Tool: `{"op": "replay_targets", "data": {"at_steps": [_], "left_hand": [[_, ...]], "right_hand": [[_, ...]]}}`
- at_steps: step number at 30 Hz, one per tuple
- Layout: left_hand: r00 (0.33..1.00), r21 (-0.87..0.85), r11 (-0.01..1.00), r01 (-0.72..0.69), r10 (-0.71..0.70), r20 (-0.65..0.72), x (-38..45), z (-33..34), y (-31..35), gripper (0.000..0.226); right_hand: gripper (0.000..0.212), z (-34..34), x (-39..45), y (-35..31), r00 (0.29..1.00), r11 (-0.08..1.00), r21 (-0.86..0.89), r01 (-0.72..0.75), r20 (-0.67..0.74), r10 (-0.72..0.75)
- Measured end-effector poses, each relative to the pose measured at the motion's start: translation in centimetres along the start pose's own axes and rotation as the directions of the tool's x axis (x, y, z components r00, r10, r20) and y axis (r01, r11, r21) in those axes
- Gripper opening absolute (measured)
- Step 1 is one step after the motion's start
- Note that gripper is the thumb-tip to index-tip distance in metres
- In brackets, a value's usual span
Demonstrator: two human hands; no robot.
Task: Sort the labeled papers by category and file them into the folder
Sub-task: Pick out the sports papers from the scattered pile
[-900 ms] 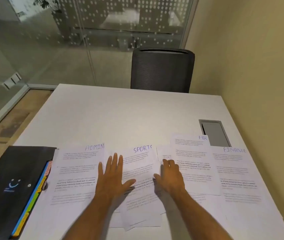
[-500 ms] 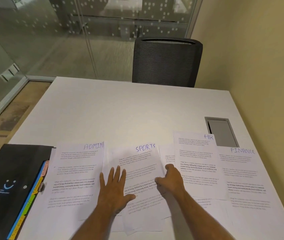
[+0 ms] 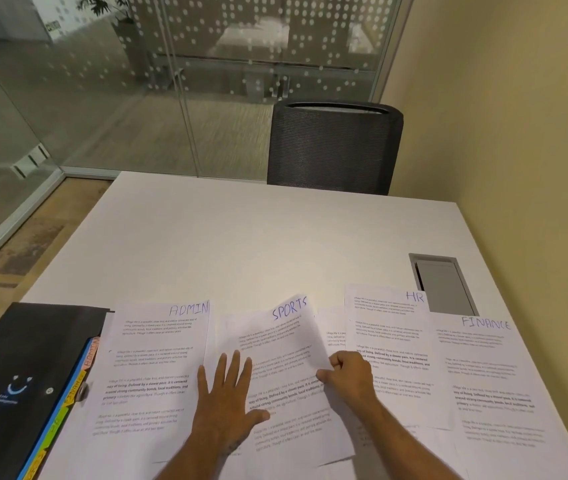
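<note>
1. Landmark: the SPORTS sheet lies on the white table at the near edge, centre. All positions below are given relative to it.
2. The SPORTS sheet is tilted, its top leaning to the right. Its right edge is lifted and curled off the sheets beneath. More sheets lie under it; their labels cannot be read.
3. Left hand: lies flat, palm down, on the left part of the SPORTS sheet. Fingers straight and slightly spread, thumb out to the right, pressing the paper onto the table.
4. Right hand: at the right edge of the SPORTS sheet. Fingers curled, thumb and fingers pinching that raised edge.
5. ADMIN sheet: just left of the SPORTS sheet, flat, its right edge touching or slightly overlapped by it.
6. HR sheet: just right of the SPORTS sheet, set a little farther back, partly under the right hand.
7. FINANCE sheet: to the right beyond the HR sheet, its left edge covered by the HR sheet.
8. Black folder: far left, beyond the ADMIN sheet, closed, with coloured index tabs along its right side; the ADMIN sheet overlaps that side.
9. Cable hatch: set in the table behind the HR sheet.
10. Dark office chair: at the far table edge, behind the SPORTS sheet.
</note>
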State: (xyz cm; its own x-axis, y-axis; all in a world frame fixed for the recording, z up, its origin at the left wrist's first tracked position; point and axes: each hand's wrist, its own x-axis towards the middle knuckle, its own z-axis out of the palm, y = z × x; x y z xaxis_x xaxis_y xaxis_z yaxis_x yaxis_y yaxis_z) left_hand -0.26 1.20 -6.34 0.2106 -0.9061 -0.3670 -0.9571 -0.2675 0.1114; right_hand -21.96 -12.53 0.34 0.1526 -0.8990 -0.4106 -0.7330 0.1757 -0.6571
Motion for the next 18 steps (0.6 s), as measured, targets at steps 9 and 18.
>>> {"op": "replay_targets", "data": {"at_steps": [9, 18], "left_hand": [[1.000, -0.008, 1.000, 0.011, -0.012, -0.028, -0.2, 0.2, -1.3, 0.096], [0.968, -0.610, 0.784, 0.112, -0.226, -0.112, -2.7, -4.9, 1.6, 0.087]], "right_hand": [[0.042, -1.2, -0.8, 0.6, 0.999, 0.978, -0.207, 0.038, -0.005, -0.040], [0.038, -4.7, -0.6, 0.4, 0.982, 0.978, 0.176, 0.113, -0.169, -0.083]]}}
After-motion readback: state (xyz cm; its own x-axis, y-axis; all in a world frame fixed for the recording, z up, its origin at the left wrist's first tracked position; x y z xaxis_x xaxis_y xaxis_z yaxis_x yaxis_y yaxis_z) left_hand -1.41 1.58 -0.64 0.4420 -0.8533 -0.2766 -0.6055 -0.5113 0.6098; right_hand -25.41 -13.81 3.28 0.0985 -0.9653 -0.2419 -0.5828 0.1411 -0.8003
